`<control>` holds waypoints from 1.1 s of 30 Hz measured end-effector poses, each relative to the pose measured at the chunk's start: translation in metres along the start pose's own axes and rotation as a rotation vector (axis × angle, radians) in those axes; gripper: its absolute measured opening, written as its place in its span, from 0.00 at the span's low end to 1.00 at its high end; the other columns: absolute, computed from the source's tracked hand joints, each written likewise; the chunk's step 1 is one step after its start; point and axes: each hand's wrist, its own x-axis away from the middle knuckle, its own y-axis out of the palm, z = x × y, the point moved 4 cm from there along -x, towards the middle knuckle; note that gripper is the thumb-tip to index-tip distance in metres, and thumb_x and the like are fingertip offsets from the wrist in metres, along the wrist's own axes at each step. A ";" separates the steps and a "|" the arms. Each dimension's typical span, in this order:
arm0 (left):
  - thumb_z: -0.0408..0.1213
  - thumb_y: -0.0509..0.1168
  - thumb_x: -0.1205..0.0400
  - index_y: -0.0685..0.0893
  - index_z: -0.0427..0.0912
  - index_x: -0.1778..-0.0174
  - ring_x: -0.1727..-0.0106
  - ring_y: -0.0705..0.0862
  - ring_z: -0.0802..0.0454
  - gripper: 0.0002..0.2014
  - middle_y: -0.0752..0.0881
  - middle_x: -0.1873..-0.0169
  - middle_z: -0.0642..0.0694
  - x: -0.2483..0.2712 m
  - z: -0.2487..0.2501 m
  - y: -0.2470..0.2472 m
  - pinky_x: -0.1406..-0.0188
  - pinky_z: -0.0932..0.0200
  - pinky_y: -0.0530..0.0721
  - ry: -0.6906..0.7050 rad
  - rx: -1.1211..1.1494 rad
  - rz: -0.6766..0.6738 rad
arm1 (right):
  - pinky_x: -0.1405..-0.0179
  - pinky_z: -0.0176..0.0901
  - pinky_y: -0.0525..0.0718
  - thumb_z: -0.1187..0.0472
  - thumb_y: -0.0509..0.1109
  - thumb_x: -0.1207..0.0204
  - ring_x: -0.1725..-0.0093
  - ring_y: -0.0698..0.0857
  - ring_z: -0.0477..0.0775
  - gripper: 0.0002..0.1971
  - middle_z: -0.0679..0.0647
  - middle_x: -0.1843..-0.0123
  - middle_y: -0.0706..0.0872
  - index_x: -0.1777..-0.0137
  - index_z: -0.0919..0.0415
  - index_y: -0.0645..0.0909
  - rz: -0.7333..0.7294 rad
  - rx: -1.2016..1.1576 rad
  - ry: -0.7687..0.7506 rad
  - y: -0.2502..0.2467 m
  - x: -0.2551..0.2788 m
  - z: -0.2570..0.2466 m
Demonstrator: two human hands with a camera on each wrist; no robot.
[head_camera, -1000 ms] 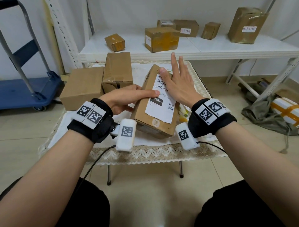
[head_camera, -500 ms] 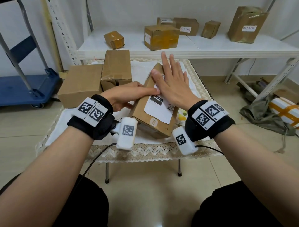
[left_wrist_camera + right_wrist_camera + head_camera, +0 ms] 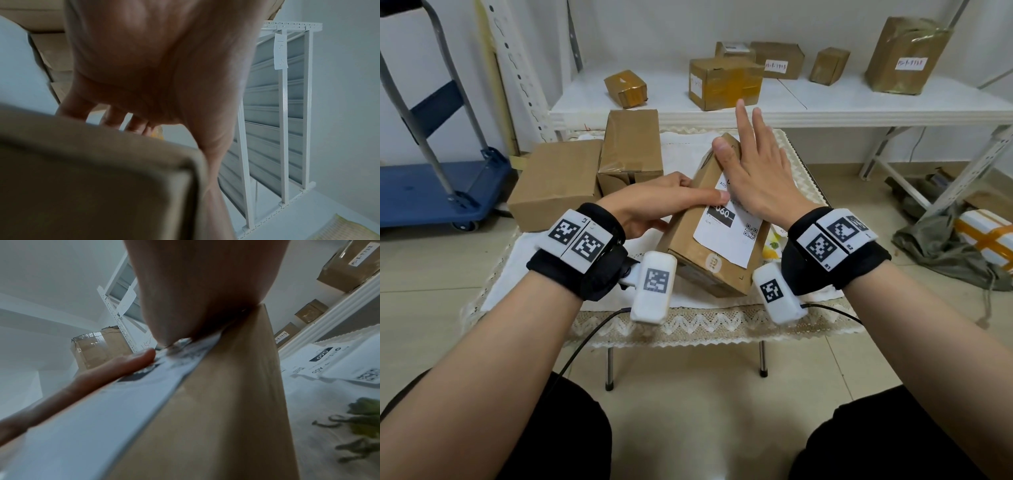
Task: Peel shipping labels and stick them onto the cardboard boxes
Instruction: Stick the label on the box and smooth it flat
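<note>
While the box (image 3: 707,240) is steadied by the left hand (image 3: 654,202), the right hand (image 3: 756,178), fingers straight and spread, has been slid up the shipping label (image 3: 726,236), which now looks smoothed down.

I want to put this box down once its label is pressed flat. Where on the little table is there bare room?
The near left corner of the table cloth, in front of the two plain boxes, looks bare, as does the strip at the back beside the taller box. The right side is crowded: loose labels lie there next to the labelled box.
</note>
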 end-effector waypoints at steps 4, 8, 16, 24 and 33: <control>0.67 0.76 0.31 0.83 0.42 0.31 0.40 0.91 0.49 0.39 0.94 0.45 0.49 0.003 0.000 0.003 0.31 0.43 0.84 -0.018 -0.029 -0.024 | 0.13 0.69 0.40 0.34 0.42 0.12 0.09 0.39 0.57 0.35 0.52 0.08 0.36 0.10 0.42 0.34 -0.043 -0.066 0.037 0.001 -0.004 0.004; 0.60 0.68 0.18 0.89 0.46 0.37 0.37 0.89 0.45 0.23 0.94 0.45 0.49 0.008 0.003 0.003 0.32 0.47 0.83 -0.035 -0.007 -0.006 | 0.13 0.69 0.40 0.34 0.41 0.12 0.09 0.37 0.54 0.35 0.51 0.08 0.35 0.10 0.43 0.34 -0.072 -0.141 0.018 -0.007 -0.004 0.006; 0.58 0.65 0.17 0.90 0.47 0.42 0.48 0.87 0.52 0.20 0.93 0.50 0.49 0.011 0.009 0.006 0.47 0.53 0.80 -0.015 0.041 0.004 | 0.15 0.66 0.32 0.32 0.42 0.13 0.11 0.32 0.58 0.36 0.49 0.09 0.30 0.11 0.41 0.33 -0.121 0.093 -0.042 0.008 0.008 0.001; 0.57 0.71 0.19 0.81 0.45 0.33 0.38 0.89 0.49 0.25 0.92 0.43 0.48 0.012 0.013 0.010 0.35 0.48 0.86 -0.013 -0.018 0.001 | 0.13 0.70 0.37 0.31 0.42 0.13 0.10 0.35 0.60 0.38 0.51 0.09 0.32 0.11 0.43 0.31 -0.064 0.054 0.017 -0.005 -0.001 0.006; 0.64 0.65 0.18 0.90 0.48 0.38 0.43 0.87 0.51 0.25 0.93 0.46 0.51 0.012 0.016 0.004 0.46 0.55 0.81 -0.006 -0.028 -0.029 | 0.14 0.70 0.35 0.31 0.44 0.14 0.10 0.34 0.60 0.40 0.52 0.09 0.30 0.11 0.45 0.29 -0.077 0.007 -0.027 -0.010 0.003 -0.010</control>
